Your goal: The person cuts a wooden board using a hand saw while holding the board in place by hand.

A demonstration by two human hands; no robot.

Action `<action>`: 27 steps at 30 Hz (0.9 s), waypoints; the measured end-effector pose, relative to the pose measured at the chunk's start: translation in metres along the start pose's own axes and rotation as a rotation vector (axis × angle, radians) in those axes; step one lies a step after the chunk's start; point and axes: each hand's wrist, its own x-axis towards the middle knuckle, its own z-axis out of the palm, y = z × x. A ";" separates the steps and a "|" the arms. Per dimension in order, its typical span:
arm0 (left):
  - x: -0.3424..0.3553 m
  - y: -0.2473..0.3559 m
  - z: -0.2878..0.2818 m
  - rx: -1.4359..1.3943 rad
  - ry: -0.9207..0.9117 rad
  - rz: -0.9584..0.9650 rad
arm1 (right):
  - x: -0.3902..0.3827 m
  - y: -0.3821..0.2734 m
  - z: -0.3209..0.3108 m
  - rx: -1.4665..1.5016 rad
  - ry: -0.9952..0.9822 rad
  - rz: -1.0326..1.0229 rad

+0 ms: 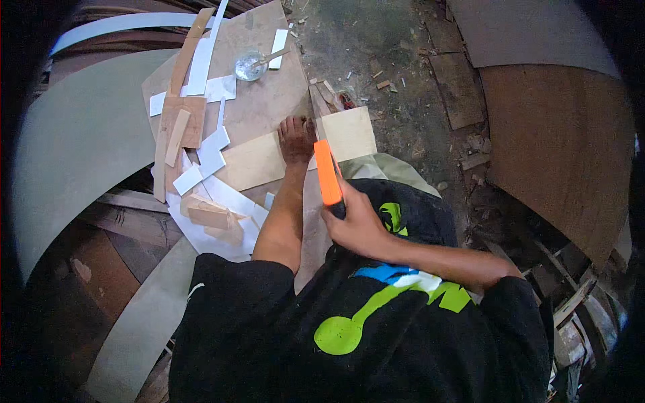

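A handsaw with an orange and black handle [327, 173] is gripped in my right hand [361, 225], its fingers closed round the grip. The thin saw blade [317, 115] points away from me and crosses a pale plywood strip [346, 133]. Just left of the blade, my left hand [296, 140] bears down on the strip, with its fingers bent toward the far edge. Under the strip's left part lies a large brown board [262, 107], while its right end sticks out past that board. Where the blade meets the wood is too small to make out.
White cut pieces [211, 153] and brown wood offcuts [185, 121] lie heaped at the left. A clear cup [250, 66] with a stick in it stands on the board. Wood scraps litter the floor [363, 40]. Large sheets [557, 134] lean at the right.
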 end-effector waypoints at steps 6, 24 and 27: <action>0.000 0.003 0.003 -0.022 0.052 0.034 | -0.008 -0.003 -0.005 0.070 0.034 0.038; 0.002 0.005 0.002 0.008 0.124 0.049 | 0.025 -0.027 -0.033 0.389 0.076 0.252; -0.002 -0.001 0.005 0.075 0.118 0.059 | 0.020 -0.024 -0.015 0.278 0.104 0.226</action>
